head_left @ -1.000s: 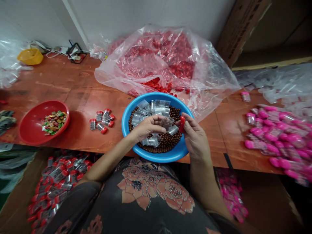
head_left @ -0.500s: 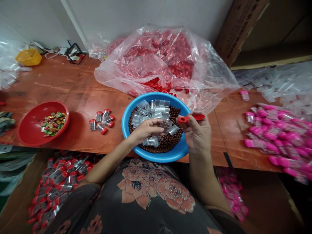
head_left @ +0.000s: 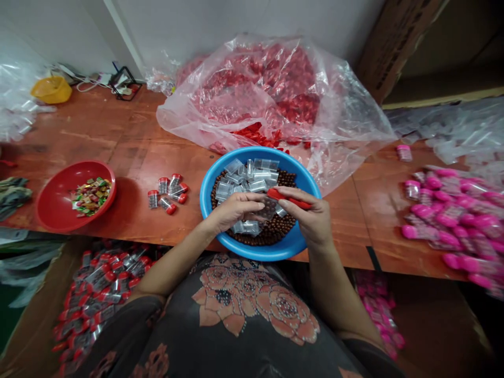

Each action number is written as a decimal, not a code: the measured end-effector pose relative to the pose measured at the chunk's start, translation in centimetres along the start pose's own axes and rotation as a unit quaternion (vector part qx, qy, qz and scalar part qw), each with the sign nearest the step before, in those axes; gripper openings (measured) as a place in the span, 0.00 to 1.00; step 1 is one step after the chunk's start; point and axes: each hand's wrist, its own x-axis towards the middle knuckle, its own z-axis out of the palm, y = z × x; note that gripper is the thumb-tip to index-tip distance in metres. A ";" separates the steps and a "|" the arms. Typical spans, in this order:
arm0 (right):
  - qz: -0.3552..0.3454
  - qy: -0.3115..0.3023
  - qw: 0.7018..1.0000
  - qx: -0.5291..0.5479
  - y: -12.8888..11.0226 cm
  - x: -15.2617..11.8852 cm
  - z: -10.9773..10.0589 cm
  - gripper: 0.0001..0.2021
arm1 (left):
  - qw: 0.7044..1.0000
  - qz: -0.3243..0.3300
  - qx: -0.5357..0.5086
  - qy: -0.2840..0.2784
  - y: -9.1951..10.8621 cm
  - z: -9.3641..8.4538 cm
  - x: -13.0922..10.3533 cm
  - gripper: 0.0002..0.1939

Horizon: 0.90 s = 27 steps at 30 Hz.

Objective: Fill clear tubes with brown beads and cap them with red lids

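Over a blue basin [head_left: 311, 242] my left hand [head_left: 230, 211] is closed around a small clear plastic jar [head_left: 268, 209], which seems to have brown beads in it. My right hand [head_left: 317, 220] grips red plastic caps [head_left: 293, 199], with one cap at the jar's right end. Whether that cap is seated I cannot tell. Under my hands the basin holds brown beads [head_left: 277, 229] and several empty clear jars [head_left: 263, 169].
Behind the basin lies a clear bag [head_left: 346, 126] of red caps. Left are red-capped jars [head_left: 169, 190] and a red bowl [head_left: 51, 207] of wrapped bits. Pink-capped jars [head_left: 457, 215] pile up at right. More red-capped jars [head_left: 106, 283] sit below the table edge.
My right hand has moved left, bringing the red caps up to the jar in my left hand. My left hand stays over the basin. The view has shifted slightly.
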 end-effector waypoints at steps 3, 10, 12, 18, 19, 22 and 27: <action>-0.022 -0.066 0.997 -0.019 -0.1 0.0 -0.6 0.15 | 0.999 -0.013 0.029 -0.006 0.1 -0.3 -0.2 0.18; -0.035 -0.135 0.990 -0.035 0.5 -0.1 -1.5 0.21 | 0.998 -0.028 0.055 -0.011 0.8 -0.2 -0.7 0.15; -0.036 -0.135 0.989 -0.043 0.6 -0.4 -1.4 0.22 | 0.998 -0.036 0.054 -0.010 0.9 -0.1 -0.8 0.15; -0.059 -0.125 0.988 -0.075 0.4 -0.7 -1.0 0.17 | 0.997 -0.029 0.075 -0.004 0.9 -0.2 -1.0 0.16; -0.079 -0.134 0.983 -0.096 0.4 -0.7 -1.1 0.17 | 0.996 -0.027 0.080 -0.001 0.9 -0.2 -1.0 0.16; -0.167 -0.153 0.946 -0.233 0.0 -0.6 -1.4 0.27 | 0.996 -0.020 0.083 0.012 0.9 -0.1 -1.1 0.16; -0.261 -0.110 0.829 -0.482 -1.2 -1.0 -1.0 0.34 | 0.997 0.012 0.073 0.037 0.4 0.3 -1.0 0.18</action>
